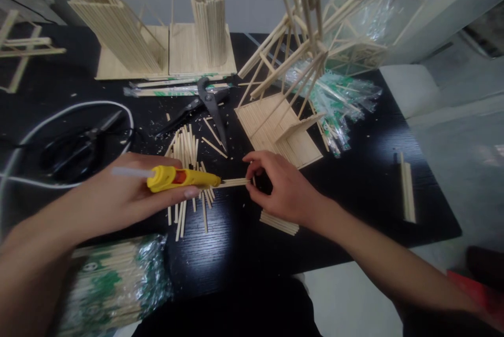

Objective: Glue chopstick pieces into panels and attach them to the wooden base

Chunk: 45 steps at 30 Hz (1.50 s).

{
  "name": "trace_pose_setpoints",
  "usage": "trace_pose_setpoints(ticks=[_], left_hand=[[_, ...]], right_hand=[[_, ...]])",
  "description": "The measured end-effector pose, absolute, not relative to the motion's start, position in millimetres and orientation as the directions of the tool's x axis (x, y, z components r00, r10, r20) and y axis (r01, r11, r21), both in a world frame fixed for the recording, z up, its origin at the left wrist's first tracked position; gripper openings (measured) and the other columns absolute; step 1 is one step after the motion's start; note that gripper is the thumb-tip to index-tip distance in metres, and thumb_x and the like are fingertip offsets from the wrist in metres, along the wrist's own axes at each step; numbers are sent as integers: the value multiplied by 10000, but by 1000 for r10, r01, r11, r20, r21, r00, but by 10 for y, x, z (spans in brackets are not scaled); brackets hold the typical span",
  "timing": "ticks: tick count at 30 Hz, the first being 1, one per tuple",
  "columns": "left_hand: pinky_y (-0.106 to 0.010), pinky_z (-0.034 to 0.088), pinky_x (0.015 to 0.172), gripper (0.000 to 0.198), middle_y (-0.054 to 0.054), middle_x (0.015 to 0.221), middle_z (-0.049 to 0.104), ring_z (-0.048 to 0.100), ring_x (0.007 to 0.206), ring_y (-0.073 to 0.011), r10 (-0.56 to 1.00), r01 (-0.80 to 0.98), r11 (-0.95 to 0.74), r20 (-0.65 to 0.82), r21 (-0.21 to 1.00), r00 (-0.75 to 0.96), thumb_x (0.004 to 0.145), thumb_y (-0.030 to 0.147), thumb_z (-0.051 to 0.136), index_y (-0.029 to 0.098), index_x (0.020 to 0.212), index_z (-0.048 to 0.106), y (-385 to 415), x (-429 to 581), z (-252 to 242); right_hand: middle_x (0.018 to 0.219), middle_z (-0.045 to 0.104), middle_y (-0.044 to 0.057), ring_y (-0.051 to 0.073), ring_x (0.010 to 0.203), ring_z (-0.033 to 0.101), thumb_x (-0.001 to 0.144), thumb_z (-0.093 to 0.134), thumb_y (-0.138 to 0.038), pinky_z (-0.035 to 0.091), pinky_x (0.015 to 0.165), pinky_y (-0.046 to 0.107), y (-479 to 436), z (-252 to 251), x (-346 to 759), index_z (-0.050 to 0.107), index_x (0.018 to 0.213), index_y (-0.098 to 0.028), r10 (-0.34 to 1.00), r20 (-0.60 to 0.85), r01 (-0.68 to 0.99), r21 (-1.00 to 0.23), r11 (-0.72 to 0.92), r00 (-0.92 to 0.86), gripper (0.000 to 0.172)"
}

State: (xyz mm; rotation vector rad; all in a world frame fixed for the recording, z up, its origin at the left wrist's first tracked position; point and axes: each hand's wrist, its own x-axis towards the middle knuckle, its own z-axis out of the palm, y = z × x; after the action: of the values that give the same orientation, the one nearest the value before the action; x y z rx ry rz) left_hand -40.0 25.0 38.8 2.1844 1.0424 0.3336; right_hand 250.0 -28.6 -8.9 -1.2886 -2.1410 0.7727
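Observation:
My left hand [136,187] is wrapped round a yellow hot glue gun [185,178], with a whitish glue stick poking out of its back end. The gun's nozzle points right, at the left end of a few short wooden sticks [234,182] lying side by side. My right hand [281,185] pinches the right end of these sticks between thumb and fingertips. Under and around the gun lies a loose pile of cut sticks [187,148]. A small flat panel of joined sticks [279,222] rests just below my right hand.
Black-handled cutters [210,103] lie behind the pile. Stick-built towers [208,27] on wooden bases and a tilted stick frame [291,59] stand at the back. A white cable [74,106] loops at left. A bag of sticks [114,282] lies in front; another stick bundle [408,190] lies right.

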Motion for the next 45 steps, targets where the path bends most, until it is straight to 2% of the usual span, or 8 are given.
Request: trace_pose_setpoints(ticks=[3, 5, 10, 18, 23, 29, 36, 45], left_hand=[[-239, 360, 376, 304, 43, 554, 586, 498, 396, -94, 739, 580, -496, -37, 647, 673, 911, 464, 685, 247, 699, 674, 289, -503, 445], [-247, 380, 376, 255, 43, 595, 622, 526, 411, -105, 795, 616, -472, 3, 631, 606, 900, 484, 689, 264, 771, 701, 288, -516, 445], [-315, 502, 582, 197, -6, 816, 666, 642, 678, -174, 879, 640, -366, 26, 676, 475, 918, 450, 685, 258, 874, 680, 178, -350, 259], [-343, 518, 742, 134, -21, 953, 620, 631, 862, -193, 867, 590, -363, 29, 721, 497, 938, 358, 679, 233, 915, 634, 17, -76, 29], [-303, 489, 698, 178, -28, 942, 602, 607, 816, -173, 834, 599, -411, 17, 688, 552, 941, 354, 668, 210, 842, 631, 3, -54, 16], [-295, 476, 702, 46, -27, 965, 618, 607, 821, -172, 826, 604, -423, 13, 675, 564, 893, 250, 669, 217, 868, 648, -2, -77, -37], [-298, 470, 703, 165, -24, 953, 617, 603, 820, -167, 839, 613, -401, 5, 680, 544, 952, 344, 647, 213, 852, 652, -11, -64, -11], [-309, 478, 683, 228, -20, 902, 629, 614, 767, -163, 859, 661, -335, -70, 671, 507, 933, 379, 664, 204, 788, 651, 17, -10, 28]], right_hand=[[947, 714, 20, 204, 919, 663, 877, 635, -112, 513, 917, 387, -280, -84, 2511, 517, 1239, -202, 895, 151, 601, -692, 399, -420, 391], [935, 707, 16, 208, 917, 660, 874, 643, -116, 516, 918, 393, -280, -83, 2513, 527, 1230, -213, 890, 171, 599, -683, 417, -424, 387], [991, 714, 42, 227, 958, 661, 875, 691, -138, 532, 900, 399, -308, -109, 2454, 559, 1185, -222, 875, 232, 572, -680, 458, -424, 347], [960, 729, 31, 202, 919, 686, 905, 662, -129, 530, 866, 367, -332, -180, 2365, 571, 1127, -217, 892, 231, 566, -704, 429, -389, 256], [965, 734, 29, 191, 914, 690, 897, 677, -131, 531, 852, 349, -328, -168, 2364, 572, 1101, -210, 903, 202, 558, -729, 397, -379, 243], [968, 731, 27, 195, 925, 689, 897, 687, -112, 526, 858, 353, -333, -170, 2357, 567, 1091, -210, 903, 210, 565, -721, 402, -374, 248], [979, 730, 29, 191, 931, 685, 911, 692, -116, 522, 851, 346, -351, -180, 2364, 565, 1089, -201, 911, 198, 551, -742, 381, -363, 235], [974, 723, 18, 179, 887, 685, 906, 682, -120, 526, 823, 334, -360, -162, 2350, 574, 1031, -220, 926, 179, 548, -762, 344, -333, 193]])
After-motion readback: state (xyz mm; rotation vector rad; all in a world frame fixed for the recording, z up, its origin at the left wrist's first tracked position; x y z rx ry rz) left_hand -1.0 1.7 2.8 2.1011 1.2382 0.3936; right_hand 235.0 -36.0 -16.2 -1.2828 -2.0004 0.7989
